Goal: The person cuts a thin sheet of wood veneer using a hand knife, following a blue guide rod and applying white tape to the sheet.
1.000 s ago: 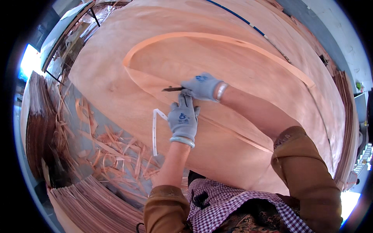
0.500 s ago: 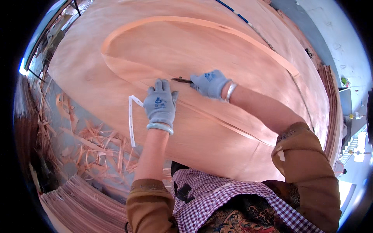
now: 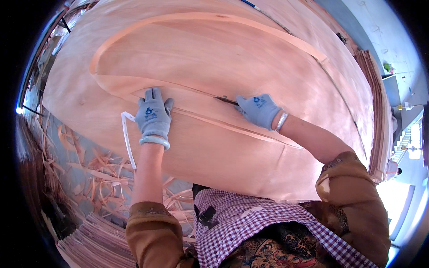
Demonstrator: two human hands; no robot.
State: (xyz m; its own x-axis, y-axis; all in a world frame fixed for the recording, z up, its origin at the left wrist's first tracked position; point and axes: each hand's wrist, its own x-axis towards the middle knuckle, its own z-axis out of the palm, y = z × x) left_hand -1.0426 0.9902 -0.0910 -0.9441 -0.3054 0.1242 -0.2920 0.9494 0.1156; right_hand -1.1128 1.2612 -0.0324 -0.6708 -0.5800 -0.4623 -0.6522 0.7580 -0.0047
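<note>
Two grey-gloved hands are at the broad, peach-coloured sheet in front of me, and I read the scene as a clock with 12 at the far side from the worker. The left hand (image 3: 153, 116), between 9 and 10, lies palm down on the sheet (image 3: 232, 167), its fingers laid out straight and close together, the thumb standing apart. The right hand (image 3: 259, 110), at 2, has its fingers closed round a dark, slim blade (image 3: 226, 100), whose tip points toward 10 and meets the sheet's surface just past 12. A narrow strip (image 3: 147, 20) of the same peach material lies in a wide curve on the sheet, sweeping from 10 over 12 to nearly 2. Beside the outer edge of the left hand, at 9, a bent white band (image 3: 127, 140) with small dark marks hangs down; I cannot tell whether the hand grips it. Thin peach scraps (image 3: 100, 178) litter the floor at 8, with a stack of thin sheets (image 3: 94, 243) between 7 and 8. A checked apron (image 3: 246, 219) covers the worker's front near 6.
</note>
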